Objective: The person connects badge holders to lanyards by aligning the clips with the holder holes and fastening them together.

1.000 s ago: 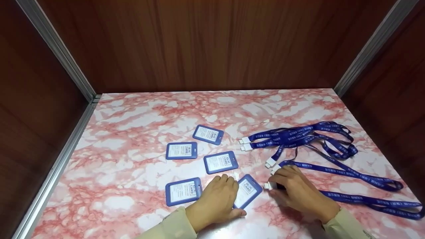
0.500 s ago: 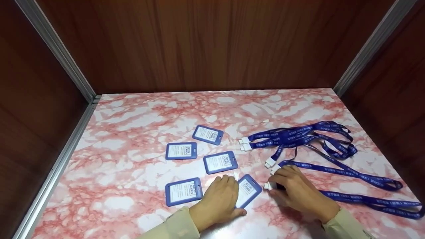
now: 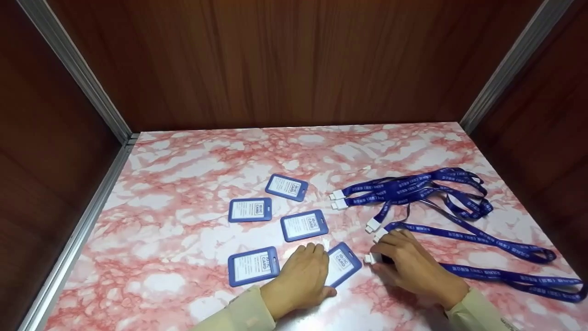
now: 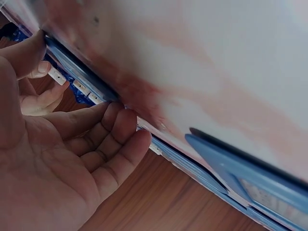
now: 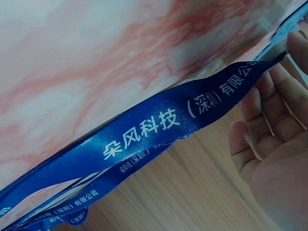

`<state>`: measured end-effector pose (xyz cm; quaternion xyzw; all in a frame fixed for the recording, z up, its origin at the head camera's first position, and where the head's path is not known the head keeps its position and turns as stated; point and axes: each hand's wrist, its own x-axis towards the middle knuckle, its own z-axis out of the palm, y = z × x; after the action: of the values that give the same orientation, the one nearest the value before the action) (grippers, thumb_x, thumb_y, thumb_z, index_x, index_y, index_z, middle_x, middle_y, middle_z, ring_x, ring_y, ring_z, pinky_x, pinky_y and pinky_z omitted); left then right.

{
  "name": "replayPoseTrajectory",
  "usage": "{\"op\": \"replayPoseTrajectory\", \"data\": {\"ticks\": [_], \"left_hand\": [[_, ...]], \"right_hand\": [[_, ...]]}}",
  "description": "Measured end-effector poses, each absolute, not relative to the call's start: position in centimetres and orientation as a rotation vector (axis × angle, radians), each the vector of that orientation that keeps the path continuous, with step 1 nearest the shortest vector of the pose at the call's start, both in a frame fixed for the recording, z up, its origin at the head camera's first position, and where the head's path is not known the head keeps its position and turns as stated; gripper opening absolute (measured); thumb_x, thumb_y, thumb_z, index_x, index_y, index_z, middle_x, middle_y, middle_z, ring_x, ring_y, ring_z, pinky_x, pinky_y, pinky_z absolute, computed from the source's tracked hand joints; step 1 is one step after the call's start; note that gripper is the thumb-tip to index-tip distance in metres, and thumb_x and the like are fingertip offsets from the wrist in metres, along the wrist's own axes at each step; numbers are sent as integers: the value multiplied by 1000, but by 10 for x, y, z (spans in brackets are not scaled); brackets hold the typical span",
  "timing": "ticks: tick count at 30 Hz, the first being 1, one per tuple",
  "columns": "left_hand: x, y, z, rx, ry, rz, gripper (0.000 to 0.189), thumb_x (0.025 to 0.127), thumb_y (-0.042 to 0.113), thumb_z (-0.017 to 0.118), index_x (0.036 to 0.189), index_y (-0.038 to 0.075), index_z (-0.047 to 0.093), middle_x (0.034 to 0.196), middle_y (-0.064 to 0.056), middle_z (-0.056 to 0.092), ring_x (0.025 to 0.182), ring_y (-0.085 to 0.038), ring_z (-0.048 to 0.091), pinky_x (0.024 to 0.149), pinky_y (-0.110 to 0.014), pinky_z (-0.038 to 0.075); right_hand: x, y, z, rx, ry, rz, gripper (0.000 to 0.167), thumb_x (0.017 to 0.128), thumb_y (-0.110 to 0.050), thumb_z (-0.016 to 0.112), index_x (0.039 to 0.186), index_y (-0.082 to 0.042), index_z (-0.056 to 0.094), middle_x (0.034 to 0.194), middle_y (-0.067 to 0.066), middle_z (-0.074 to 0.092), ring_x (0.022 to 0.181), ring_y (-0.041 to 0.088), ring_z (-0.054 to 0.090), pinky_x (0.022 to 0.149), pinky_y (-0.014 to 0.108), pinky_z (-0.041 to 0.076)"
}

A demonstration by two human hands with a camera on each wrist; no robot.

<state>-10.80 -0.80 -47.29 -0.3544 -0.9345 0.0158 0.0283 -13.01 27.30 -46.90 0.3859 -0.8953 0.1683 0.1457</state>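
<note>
My left hand (image 3: 302, 276) holds a blue-framed ID card holder (image 3: 342, 263) lying tilted on the table. In the left wrist view the thumb touches one end of that holder (image 4: 79, 67) and the fingertips the other. Part of it is hidden under the hand in the head view. To its right, my right hand (image 3: 409, 264) pinches a blue lanyard (image 3: 500, 278) near its white plastic clip (image 3: 373, 258). The clip points at the holder's slotted end, a small gap apart. The right wrist view shows the lanyard strap (image 5: 144, 127) with white lettering running from the fingers.
Several more ID card holders lie to the left, one (image 3: 253, 266) beside my left hand and another (image 3: 304, 225) above it. More blue lanyards (image 3: 404, 186) with white clips lie in a bundle at the right. Brown wood-grain panels (image 3: 285, 64) wall in the marbled table (image 3: 193, 156).
Both hands stay almost still on the holder and the lanyard. My left hand has shifted very slightly; the view itself has moved a touch.
</note>
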Motion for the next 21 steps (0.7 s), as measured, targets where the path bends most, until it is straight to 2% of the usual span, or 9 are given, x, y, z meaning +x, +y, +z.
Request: {"op": "replayPoseTrajectory", "data": {"ticks": [4,10,17,21], "left_hand": [[-109,-9,-472,-1106,-2897,58,68,86,67,69,114,5,64,96,-1,51,88,-17,49,82,-32,47],[-110,-11,-470,-1117,-2921,73,70,89,63,68,124,3,61,107,-4,54,99,-18,52,93,-34,49],[-112,-11,-472,-1129,-2929,45,65,89,58,71,123,4,61,108,-3,53,97,-18,50,89,-33,49],[-114,-11,-471,-1138,-2947,43,65,89,57,73,126,4,60,111,-4,54,99,-18,50,92,-34,49]], "right_hand": [[-130,273,-469,1116,-2586,495,22,80,-18,88,97,-19,75,96,-9,67,90,12,57,82,36,38],[-130,273,-470,1118,-2580,488,23,79,-18,89,96,-19,75,95,-10,67,91,11,57,81,36,39],[-131,273,-472,1129,-2565,471,24,77,-20,89,97,-19,76,96,-9,68,91,12,58,81,35,39],[-131,273,-472,1130,-2569,474,23,78,-20,89,97,-19,76,97,-10,68,91,12,58,82,35,39]]}}
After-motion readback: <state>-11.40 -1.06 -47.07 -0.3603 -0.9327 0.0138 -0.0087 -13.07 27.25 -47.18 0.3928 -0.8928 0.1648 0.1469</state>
